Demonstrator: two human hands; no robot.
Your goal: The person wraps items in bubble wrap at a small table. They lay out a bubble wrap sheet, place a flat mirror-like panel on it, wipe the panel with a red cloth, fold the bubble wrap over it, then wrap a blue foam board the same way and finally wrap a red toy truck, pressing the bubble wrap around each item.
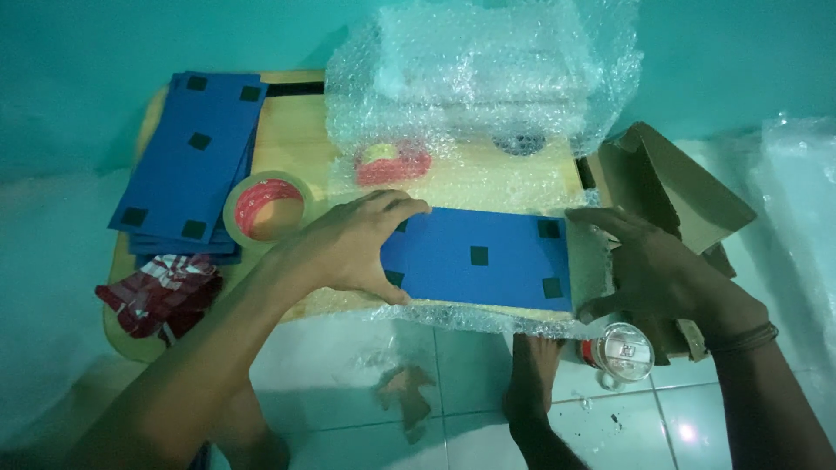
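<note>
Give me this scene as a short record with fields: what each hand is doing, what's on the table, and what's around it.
Left hand: left hand flat on the left end of the blue panel
Right hand: right hand gripping the panel's right end
Panel: blue, black square patches, lying on bubble wrap
Table: small wooden table
Left of table: stack of blue panels, tape roll, red-and-white cloth
Under wrap: a red-and-yellow object, unclear
Right side: open cardboard box
Floor: clear lidded cup; the person's foot
</note>
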